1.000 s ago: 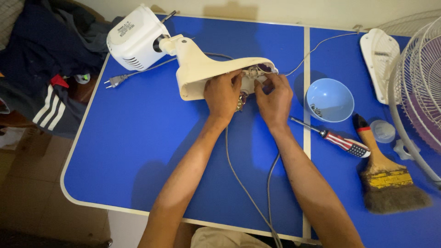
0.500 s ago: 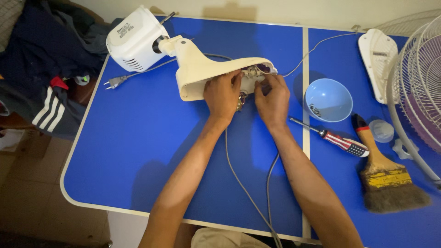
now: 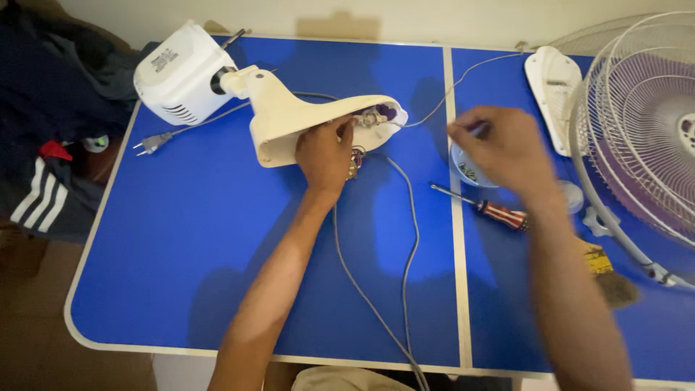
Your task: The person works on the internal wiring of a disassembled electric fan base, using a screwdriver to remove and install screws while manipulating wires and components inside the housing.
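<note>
Cream plastic fan base (image 3: 289, 119) lies on its side on the blue counter (image 3: 188, 239), joined to the white motor housing (image 3: 181, 72). Left hand (image 3: 326, 153) grips its open end, fingers curled over the rim. Right hand (image 3: 503, 148) is blurred above the small blue bowl (image 3: 463, 170), fingers bent; whether it holds anything I cannot tell. Beside it lies a screwdriver (image 3: 481, 208).

Blue folding bench (image 3: 181, 239) with a pale rim and a seam running 12 to 6 a bit right of center. Plain cream wall (image 3: 376, 13) along the 12 o'clock edge. Brownish floor (image 3: 32, 340) shows at 8 o'clock. Dark clothes (image 3: 51, 108) with white stripes piled at 9 to 10. Light's dim and warm, soft shadows falling on the bench top.
</note>
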